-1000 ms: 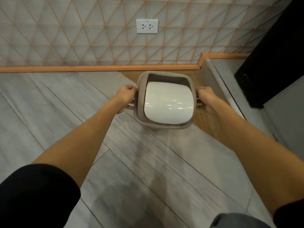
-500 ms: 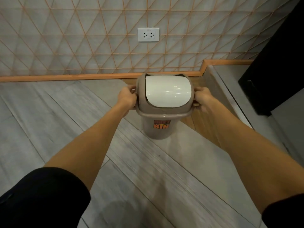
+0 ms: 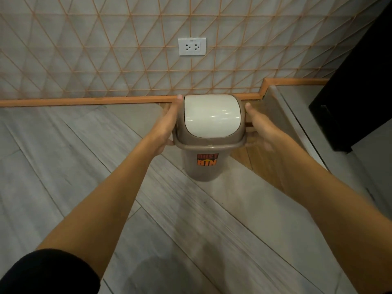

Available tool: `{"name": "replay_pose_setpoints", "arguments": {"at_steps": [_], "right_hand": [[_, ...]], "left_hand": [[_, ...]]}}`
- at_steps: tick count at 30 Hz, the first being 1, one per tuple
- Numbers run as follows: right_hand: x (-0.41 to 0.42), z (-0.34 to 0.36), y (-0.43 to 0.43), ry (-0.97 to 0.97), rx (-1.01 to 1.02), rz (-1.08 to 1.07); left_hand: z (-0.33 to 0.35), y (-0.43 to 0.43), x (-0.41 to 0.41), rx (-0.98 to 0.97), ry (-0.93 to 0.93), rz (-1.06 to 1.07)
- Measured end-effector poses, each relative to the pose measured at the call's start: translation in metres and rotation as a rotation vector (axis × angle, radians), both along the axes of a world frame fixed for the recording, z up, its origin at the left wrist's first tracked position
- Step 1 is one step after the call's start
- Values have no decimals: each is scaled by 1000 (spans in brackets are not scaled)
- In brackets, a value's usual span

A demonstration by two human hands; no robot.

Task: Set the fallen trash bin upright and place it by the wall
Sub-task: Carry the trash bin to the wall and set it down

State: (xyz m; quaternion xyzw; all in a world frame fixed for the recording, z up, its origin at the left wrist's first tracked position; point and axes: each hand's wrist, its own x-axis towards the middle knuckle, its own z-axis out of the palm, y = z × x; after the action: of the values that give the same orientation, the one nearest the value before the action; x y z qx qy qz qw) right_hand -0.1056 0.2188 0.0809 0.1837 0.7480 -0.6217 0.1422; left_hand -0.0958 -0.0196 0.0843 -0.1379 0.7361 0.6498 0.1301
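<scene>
I have the trash bin (image 3: 209,143) upright between both hands, its base low over the floor (image 3: 63,166) just in front of the orange skirting board (image 3: 84,101); I can't tell whether the base is touching down or a little clear of the boards. My left hand (image 3: 169,126) lies flat along the bin's left side with the fingers stretched toward the skirting board and the thumb tucked under the rim, so that grip is wide, pressing and not curled. My right hand (image 3: 257,128) mirrors it on the far side, fingers at the rim and partly hidden behind the bin; its grip looks loose, possibly barely in contact. Holding at the rim on both sides keeps the bin level and leaves the white swing lid (image 3: 212,115) free, so it doesn't tip open. The bin sits directly below the wall socket (image 3: 192,46), close to the skirting board, so I judge placement nearly finished.
</scene>
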Motion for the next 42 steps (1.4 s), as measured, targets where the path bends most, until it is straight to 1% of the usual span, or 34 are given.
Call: {"name": "replay_pose_setpoints", "arguments": {"at_steps": [2, 4, 7, 11, 17, 22, 26, 34, 42], "right_hand": [[9, 0, 3, -26, -80, 78], [14, -2, 3, -34, -101, 120], [13, 0, 2, -39, -139, 113], [9, -1, 6, -33, -154, 111], [6, 0, 8, -22, -174, 91], [-7, 0, 3, 0, -185, 97], [-26, 1, -8, 4, -203, 98], [-84, 2, -36, 10, -237, 77], [-152, -6, -45, 64, -208, 46]], "left_hand": [[-1, 2, 8, -1, -44, -41], [-4, 7, 14, -2, -66, -46], [-5, 16, 19, 7, -70, -46], [-2, 20, 21, 66, -86, -17], [6, 22, 18, 47, -142, 10], [0, 19, 6, 61, -137, 69], [-1, 10, -16, 65, -126, 86], [-4, -16, -80, 63, -108, 45], [-9, -22, -153, 64, -79, 12]]}}
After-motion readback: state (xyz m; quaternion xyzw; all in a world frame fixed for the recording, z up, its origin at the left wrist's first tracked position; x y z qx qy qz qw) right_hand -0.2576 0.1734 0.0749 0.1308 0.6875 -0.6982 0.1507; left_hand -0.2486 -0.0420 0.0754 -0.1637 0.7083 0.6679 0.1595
